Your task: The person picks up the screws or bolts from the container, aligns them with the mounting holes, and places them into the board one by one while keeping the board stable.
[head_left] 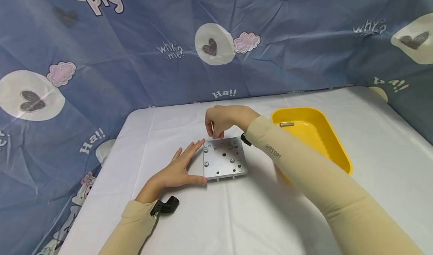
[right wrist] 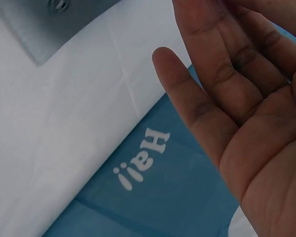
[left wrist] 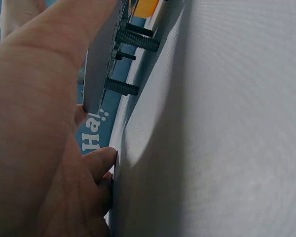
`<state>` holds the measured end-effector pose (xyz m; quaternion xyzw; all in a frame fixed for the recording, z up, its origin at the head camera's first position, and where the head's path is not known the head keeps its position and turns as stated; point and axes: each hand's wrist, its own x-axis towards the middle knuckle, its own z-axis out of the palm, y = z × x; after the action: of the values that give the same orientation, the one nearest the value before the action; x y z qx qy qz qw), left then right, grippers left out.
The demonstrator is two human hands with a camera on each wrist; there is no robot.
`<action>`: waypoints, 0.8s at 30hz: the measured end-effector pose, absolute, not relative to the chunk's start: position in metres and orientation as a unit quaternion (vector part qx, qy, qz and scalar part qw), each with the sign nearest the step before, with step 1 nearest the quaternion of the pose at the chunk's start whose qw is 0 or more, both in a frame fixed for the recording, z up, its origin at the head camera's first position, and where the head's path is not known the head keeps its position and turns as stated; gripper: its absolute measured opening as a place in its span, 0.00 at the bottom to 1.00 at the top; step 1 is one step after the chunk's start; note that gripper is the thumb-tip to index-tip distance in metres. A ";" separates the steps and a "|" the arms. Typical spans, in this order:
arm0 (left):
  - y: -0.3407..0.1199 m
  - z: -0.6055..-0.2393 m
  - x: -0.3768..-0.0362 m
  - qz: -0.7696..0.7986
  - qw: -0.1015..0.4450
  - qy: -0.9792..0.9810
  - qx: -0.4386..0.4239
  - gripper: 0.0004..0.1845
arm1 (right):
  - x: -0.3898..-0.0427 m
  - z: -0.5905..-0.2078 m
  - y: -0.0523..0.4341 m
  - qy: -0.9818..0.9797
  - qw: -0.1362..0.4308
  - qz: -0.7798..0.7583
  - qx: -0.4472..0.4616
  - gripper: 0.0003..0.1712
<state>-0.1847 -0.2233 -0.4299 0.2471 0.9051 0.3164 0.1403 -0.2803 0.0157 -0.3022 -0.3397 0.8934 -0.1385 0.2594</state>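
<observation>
Metal plate (head_left: pixel 224 158) lying flat near the middle of the white worktop (head_left: pixel 236 217), raised slightly off the cloth. Left hand (head_left: pixel 179 168) resting flat beside the plate's left edge, fingers straight and touching that edge, thumb along the near corner; grip open, nothing held. Right hand (head_left: pixel 221 121) hovering over the plate's far edge, fingers curled downward toward a point near the far-left corner; cannot tell from the head view whether anything is pinched there. Yellow tray (head_left: pixel 333 146) just right of the plate, partly behind the right forearm, with a small metal pin (head_left: pixel 286 124) lying inside near its far wall. Open cloth in front of the plate and out to the left worktop edge; blue printed backdrop (head_left: pixel 135 59) close behind the far edge.

Left wrist view: dark threaded bolts (left wrist: pixel 133 42) sticking out under the plate (left wrist: pixel 101 64), holding it clear of the cloth — unseen from above. Right wrist view: the right hand's palm and fingers (right wrist: pixel 237 98) bent loosely with no object visible in them, and one plate corner (right wrist: pixel 44 29) at the upper left.
</observation>
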 end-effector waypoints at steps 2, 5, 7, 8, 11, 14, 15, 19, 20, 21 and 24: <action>-0.222 -0.429 -0.185 0.317 0.139 0.905 0.248 0.68 | -0.282 -0.300 0.021 0.893 0.262 -0.141 -0.339 0.04; -0.221 -0.428 -0.185 0.317 0.136 0.905 0.249 0.68 | -0.284 -0.299 0.031 0.893 0.265 -0.143 -0.335 0.04; -0.221 -0.428 -0.184 0.316 0.135 0.906 0.248 0.68 | -0.286 -0.298 0.037 0.894 0.266 -0.144 -0.329 0.05; -0.221 -0.428 -0.184 0.316 0.134 0.906 0.247 0.68 | -0.287 -0.298 0.040 0.896 0.266 -0.145 -0.325 0.04; -0.220 -0.429 -0.184 0.316 0.134 0.906 0.246 0.68 | -0.288 -0.299 0.047 0.900 0.264 -0.151 -0.313 0.02; -0.221 -0.430 -0.184 0.316 0.132 0.907 0.246 0.68 | -0.289 -0.300 0.054 0.903 0.259 -0.159 -0.304 0.02; -0.221 -0.430 -0.185 0.316 0.131 0.907 0.247 0.68 | -0.290 -0.301 0.057 0.903 0.258 -0.163 -0.301 0.02; -0.221 -0.432 -0.186 0.318 0.128 0.906 0.249 0.68 | -0.292 -0.301 0.066 0.907 0.251 -0.169 -0.295 0.02; -0.221 -0.433 -0.186 0.319 0.127 0.905 0.251 0.68 | -0.292 -0.301 0.068 0.907 0.250 -0.170 -0.293 0.02; -0.221 -0.433 -0.187 0.320 0.125 0.905 0.252 0.68 | -0.293 -0.301 0.070 0.907 0.249 -0.171 -0.293 0.02; -0.222 -0.434 -0.187 0.325 0.121 0.903 0.255 0.69 | -0.294 -0.300 0.077 0.908 0.247 -0.175 -0.291 0.03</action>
<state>-0.1874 -0.2221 -0.4337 0.2549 0.9027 0.3246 0.1214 -0.2944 0.0771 -0.2998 -0.2913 0.9075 -0.1750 0.2468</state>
